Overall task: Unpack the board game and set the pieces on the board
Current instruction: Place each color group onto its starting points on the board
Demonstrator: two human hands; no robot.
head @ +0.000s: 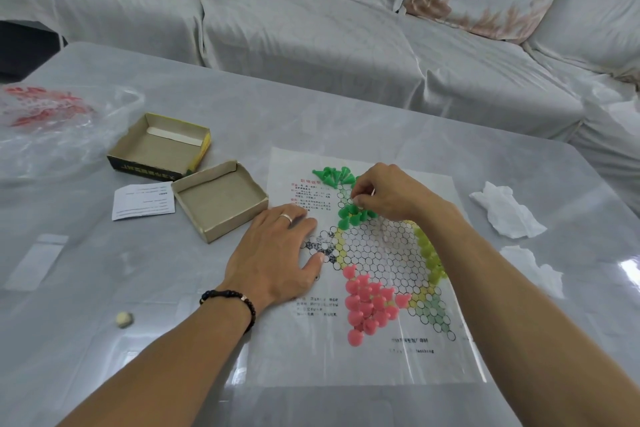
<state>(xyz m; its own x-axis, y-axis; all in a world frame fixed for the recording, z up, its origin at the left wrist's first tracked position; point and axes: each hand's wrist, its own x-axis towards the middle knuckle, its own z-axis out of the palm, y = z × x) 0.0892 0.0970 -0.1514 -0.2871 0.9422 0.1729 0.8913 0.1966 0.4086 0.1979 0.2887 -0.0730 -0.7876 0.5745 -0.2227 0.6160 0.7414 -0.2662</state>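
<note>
A thin plastic game board (pixel 377 364) printed with a star of circles lies flat on the table. My left hand (pixel 277 253) presses flat on its left edge, fingers straight. My right hand (pixel 388 194) is over the board's far point, fingertips pinching a green piece among standing green pieces (pixel 353 213). Loose green pieces (pixel 334 175) lie in a heap at the board's far edge. Pink pieces (pixel 369 302) crowd the near-left point. Yellow-green pieces (pixel 431 258) line the right side.
Two open cardboard box halves (pixel 221 198) (pixel 161 146) and a paper slip (pixel 143 201) lie left of the board. A clear plastic bag (pixel 52 121) sits far left, crumpled tissues (pixel 505 210) right, a small die (pixel 124 319) near left. A covered sofa (pixel 311 28) lies beyond.
</note>
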